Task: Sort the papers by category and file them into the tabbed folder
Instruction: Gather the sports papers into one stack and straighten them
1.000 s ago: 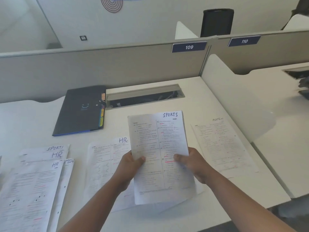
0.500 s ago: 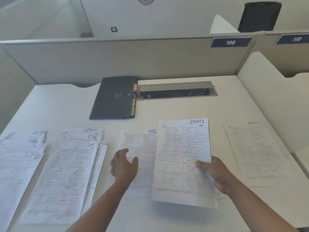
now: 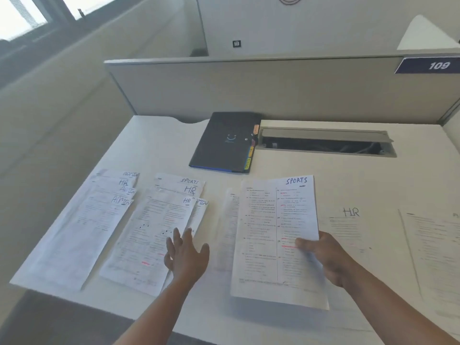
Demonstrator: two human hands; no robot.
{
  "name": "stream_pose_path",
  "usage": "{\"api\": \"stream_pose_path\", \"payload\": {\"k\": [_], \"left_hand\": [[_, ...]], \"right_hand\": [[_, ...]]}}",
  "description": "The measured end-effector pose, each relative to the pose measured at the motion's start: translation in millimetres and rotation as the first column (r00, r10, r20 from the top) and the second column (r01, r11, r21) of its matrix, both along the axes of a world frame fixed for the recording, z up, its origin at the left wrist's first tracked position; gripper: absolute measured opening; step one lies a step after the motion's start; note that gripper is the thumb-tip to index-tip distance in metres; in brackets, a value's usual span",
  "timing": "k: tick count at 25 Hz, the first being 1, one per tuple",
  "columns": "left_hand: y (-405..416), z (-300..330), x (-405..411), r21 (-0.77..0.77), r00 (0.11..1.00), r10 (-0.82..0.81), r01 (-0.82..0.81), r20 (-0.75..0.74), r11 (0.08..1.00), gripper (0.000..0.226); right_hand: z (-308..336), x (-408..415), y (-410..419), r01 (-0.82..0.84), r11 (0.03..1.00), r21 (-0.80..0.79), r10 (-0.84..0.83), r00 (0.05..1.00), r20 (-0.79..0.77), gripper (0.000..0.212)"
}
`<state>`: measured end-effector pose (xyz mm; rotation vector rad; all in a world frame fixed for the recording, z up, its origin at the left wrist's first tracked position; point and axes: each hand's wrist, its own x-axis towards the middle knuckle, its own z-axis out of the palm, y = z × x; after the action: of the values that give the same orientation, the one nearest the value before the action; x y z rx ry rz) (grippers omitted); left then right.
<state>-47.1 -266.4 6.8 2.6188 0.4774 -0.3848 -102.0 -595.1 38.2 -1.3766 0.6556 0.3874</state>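
The SPORTS sheet (image 3: 276, 235) was pinched at its right edge by the right hand (image 3: 326, 257), at five o'clock from the tabbed folder (image 3: 225, 141); the left hand (image 3: 185, 255) was spread flat, empty, over the HR pile (image 3: 149, 235) at seven o'clock

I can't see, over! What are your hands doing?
Right hand pinches SPORTS sheet. Left hand open over HR pile. Tabbed folder closed.
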Motion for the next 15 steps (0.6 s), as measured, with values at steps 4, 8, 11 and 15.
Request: {"api": "stream_pose_path", "payload": {"k": [4,8,11,15], "left_hand": [[19,18,-8,-0.032,0.995,0.095,-0.094,0.013,0.995,0.073],[48,28,-7,-0.050,0.992,0.126,-0.124,0.018,0.991,0.071],[80,28,10,-0.054,0.989,0.150,-0.148,0.020,0.987,0.072],[137,22,43,-0.074,0.986,0.157,-0.153,0.048,0.985,0.072]], "right_hand": [[-4,23,15,-0.072,0.997,0.005,0.072,0.997,0.005,0.026],[-1,41,46,-0.105,0.994,0.035,0.104,0.994,0.024,0.026],[-2,57,74,-0.109,0.993,0.041,0.108,0.994,0.036,0.027],[-8,85,131,-0.077,0.996,0.047,0.076,0.997,0.019,0.027]]}}
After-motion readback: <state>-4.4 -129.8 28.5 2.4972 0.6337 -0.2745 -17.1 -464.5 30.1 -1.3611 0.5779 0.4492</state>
